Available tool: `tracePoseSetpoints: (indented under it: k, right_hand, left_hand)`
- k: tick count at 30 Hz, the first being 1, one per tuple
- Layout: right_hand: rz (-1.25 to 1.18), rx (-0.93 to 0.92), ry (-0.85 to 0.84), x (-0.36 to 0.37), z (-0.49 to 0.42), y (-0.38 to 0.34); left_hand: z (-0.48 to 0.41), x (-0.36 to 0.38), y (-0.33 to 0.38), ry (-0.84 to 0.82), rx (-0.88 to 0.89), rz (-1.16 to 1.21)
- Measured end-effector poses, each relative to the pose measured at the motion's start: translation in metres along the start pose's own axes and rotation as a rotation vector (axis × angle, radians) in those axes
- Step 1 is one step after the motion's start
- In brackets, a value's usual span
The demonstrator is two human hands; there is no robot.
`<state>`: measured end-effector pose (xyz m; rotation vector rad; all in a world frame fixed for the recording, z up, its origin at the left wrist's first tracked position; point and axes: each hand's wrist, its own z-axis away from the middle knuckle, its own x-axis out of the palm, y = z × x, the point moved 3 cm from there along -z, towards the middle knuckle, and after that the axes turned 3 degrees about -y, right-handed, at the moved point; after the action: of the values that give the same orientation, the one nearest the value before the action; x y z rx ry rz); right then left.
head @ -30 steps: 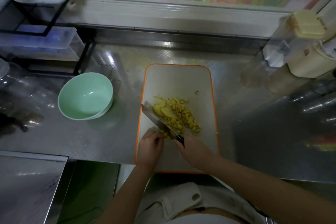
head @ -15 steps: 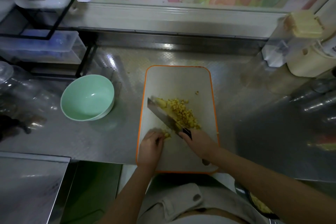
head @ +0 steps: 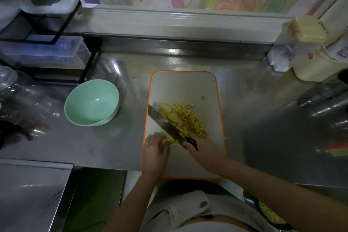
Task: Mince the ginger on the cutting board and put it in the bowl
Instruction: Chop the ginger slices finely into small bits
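An orange-rimmed grey cutting board [head: 184, 84] lies on the steel counter. On it sits a pile of diced ginger [head: 190, 118] with a few whole slices [head: 174, 117] at its left. My right hand [head: 205, 153] grips the handle of a knife [head: 167, 126], whose blade runs diagonally up-left with its edge down on the board. My left hand [head: 154, 153] has its fingers curled over a small bit of ginger [head: 171, 142] just left of the blade. A mint-green bowl [head: 92, 102] stands empty to the left of the board.
A black wire rack with clear plastic boxes [head: 43, 51] stands at the back left, glass jars [head: 17, 98] in front of it. Cream and clear containers [head: 308, 49] fill the back right. Metal cups [head: 327, 103] lie at the right. A lower steel surface [head: 32, 194] sits front left.
The knife was tilted up half a second ago and has come back down onto the ginger beside my left hand. My left hand has stayed in place.
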<state>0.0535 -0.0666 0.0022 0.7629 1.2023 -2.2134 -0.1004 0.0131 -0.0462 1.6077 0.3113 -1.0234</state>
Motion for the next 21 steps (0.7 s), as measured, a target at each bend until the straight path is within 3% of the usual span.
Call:
tracePoseSetpoints:
  k: [4,11,21]
  right_hand:
    - [-0.022,0.004,0.004,0.003,0.003,-0.004]
    - [-0.015,0.036,-0.024,0.008,0.005,-0.007]
    - [0.048,0.037,-0.064,0.011,0.001,-0.009]
  left_hand:
    - [-0.002,0.002,-0.004,-0.021,-0.084,-0.010]
    - [-0.006,-0.003,0.008,-0.003,-0.021,-0.073]
    - [-0.014,-0.004,0.010,-0.056,-0.071,-0.099]
